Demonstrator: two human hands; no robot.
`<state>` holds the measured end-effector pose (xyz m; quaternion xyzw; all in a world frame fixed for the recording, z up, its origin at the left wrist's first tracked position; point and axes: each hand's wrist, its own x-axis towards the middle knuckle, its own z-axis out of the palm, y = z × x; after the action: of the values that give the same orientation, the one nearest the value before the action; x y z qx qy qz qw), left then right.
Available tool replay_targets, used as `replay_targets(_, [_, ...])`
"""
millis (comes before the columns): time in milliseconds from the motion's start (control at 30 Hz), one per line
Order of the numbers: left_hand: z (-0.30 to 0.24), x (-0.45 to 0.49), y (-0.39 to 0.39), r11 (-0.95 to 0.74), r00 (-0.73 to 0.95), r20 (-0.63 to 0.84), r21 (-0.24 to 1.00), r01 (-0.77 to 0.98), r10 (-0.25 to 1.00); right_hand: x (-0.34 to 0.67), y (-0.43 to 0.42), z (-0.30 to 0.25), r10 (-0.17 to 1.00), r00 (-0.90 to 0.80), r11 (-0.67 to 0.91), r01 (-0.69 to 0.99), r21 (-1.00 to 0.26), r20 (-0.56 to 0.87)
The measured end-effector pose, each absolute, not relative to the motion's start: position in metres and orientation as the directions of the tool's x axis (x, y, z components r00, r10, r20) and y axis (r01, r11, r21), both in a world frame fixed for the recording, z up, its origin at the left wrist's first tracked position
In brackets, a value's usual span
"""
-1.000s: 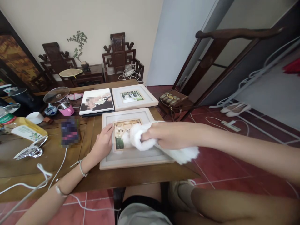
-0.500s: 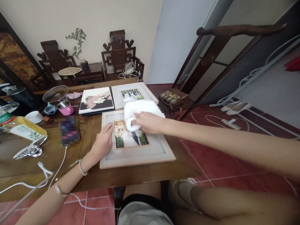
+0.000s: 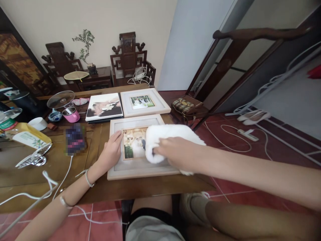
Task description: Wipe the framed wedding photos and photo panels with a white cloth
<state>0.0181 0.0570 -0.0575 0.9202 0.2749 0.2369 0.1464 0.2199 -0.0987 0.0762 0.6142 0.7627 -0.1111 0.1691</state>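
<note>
At the left of the wooden worktop (image 3: 150, 188), a bottle (image 3: 32, 135) of yellow liquid sits near a silver clip (image 3: 35, 157), with a white cup (image 3: 37, 124) just behind it. Next come a small blue-and-white pot (image 3: 54, 116), a pink mug (image 3: 71, 115) and, nearer the person, a dark item (image 3: 75, 140), blurred out, with a white cable running from its near end. The left hand (image 3: 112, 152), a bracelet at its wrist, lies over the left edge of the front picture frame (image 3: 140, 164), its grip unclosed and its fingers laid flat. That pale frame lies face up at the near edge of the worktop, a small colour print (image 3: 134, 142) showing in its middle. Behind it, a black-and-white picture panel (image 3: 104, 105) lies beside a second pale frame (image 3: 162, 106). The right hand (image 3: 177, 150) has its grip closed on a fluffy white cloth (image 3: 173, 132), which covers the right part of the front frame and overhangs its right edge. Farther right, a checked bag (image 3: 184, 105) rests on the seat of a dark wooden chair (image 3: 237, 50), and a power strip (image 3: 247, 134) lies on the red tiled floor (image 3: 230, 170).
</note>
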Motion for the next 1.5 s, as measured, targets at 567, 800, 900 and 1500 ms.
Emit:
replay_targets(567, [-0.061,0.018,0.060,-0.830,0.755,0.371,0.376,0.411,0.541,0.234,0.002,0.021,0.838,-0.543,0.522,0.762,0.384,-0.063])
replay_targets(800, [-0.061,0.015,0.058,-0.817,0.750,0.351,0.383,0.431,0.561,0.263,-0.014,0.056,0.988,0.029,0.033,0.915,0.401,-0.149])
replay_targets(900, [-0.060,0.016,0.057,-0.812,0.745,0.348,0.382,0.442,0.569,0.277,-0.016,0.062,0.982,0.171,-0.128,0.909,0.396,-0.075])
replay_targets(1500, [-0.064,0.015,0.058,-0.823,0.741,0.378,0.376,0.425,0.555,0.172,-0.127,0.067,0.832,-0.385,0.326,0.922,-0.209,-0.400])
